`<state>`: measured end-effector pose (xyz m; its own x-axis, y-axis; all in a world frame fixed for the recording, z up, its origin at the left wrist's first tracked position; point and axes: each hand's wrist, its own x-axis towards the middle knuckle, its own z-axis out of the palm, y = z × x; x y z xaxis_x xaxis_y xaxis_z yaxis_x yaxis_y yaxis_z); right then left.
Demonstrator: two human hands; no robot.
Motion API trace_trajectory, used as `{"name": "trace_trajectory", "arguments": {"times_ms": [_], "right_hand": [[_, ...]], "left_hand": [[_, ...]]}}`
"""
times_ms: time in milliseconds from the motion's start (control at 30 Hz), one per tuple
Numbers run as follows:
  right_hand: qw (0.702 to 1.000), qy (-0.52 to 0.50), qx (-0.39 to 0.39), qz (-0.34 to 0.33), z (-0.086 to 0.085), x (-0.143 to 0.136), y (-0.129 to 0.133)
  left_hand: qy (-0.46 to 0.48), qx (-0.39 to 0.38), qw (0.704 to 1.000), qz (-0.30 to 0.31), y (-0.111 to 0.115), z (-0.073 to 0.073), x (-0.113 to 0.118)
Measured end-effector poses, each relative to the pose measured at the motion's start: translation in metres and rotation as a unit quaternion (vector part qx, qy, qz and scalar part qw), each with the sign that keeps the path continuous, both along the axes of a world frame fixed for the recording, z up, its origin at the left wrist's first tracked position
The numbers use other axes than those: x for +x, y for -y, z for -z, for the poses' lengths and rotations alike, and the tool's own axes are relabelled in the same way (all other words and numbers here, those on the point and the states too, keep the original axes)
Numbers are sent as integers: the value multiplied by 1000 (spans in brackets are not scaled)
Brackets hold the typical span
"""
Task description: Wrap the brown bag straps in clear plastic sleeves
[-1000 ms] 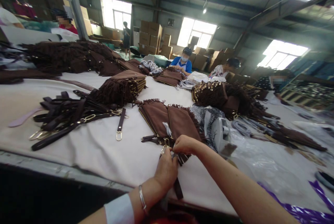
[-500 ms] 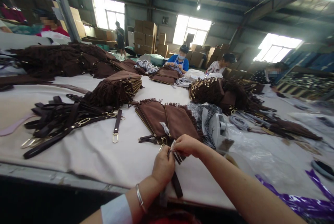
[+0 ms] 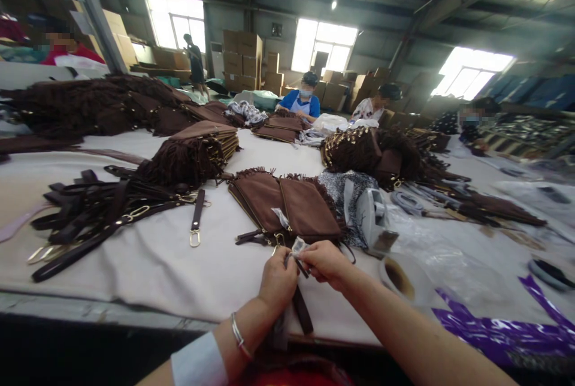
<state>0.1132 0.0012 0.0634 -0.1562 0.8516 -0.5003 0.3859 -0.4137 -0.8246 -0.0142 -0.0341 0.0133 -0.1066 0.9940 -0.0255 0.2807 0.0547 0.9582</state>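
Observation:
My left hand (image 3: 279, 278) is closed around a dark brown strap (image 3: 302, 312), whose lower part hangs toward the table edge. A gold clasp (image 3: 278, 241) shows just above those fingers. Fingertips of my right hand (image 3: 329, 263) pinch a small whitish plastic wrap (image 3: 299, 246) on the strap's end, right against the left hand. Just beyond both hands lie brown fringed pouches (image 3: 312, 209) with gold zippers, and a bit of clear wrap (image 3: 281, 218) sits on one. One short strap with a gold clasp (image 3: 196, 218) lies alone to the left.
A heap of dark straps (image 3: 90, 206) lies at left, with a stack of fringed pouches (image 3: 191, 149) behind it. At right stand a tape dispenser (image 3: 375, 221), a tape roll (image 3: 399, 278) and purple plastic (image 3: 498, 332). A co-worker in blue (image 3: 300, 101) sits across the table.
My right hand has shifted slightly, baring more of the whitish wrap between the hands. The camera view has moved a little, showing more of the tape roll. My left hand keeps its grip.

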Motion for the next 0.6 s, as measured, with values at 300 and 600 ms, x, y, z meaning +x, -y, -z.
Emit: {"name": "trace_trajectory", "arguments": {"times_ms": [300,600], "right_hand": [[996,55,69,2,3,0,5],[997,-5,73,16,10,-1,11]], "left_hand": [[126,-108,986,12,-1,-3,2],[428,-279,858,56,-4,-13,-5]]}}
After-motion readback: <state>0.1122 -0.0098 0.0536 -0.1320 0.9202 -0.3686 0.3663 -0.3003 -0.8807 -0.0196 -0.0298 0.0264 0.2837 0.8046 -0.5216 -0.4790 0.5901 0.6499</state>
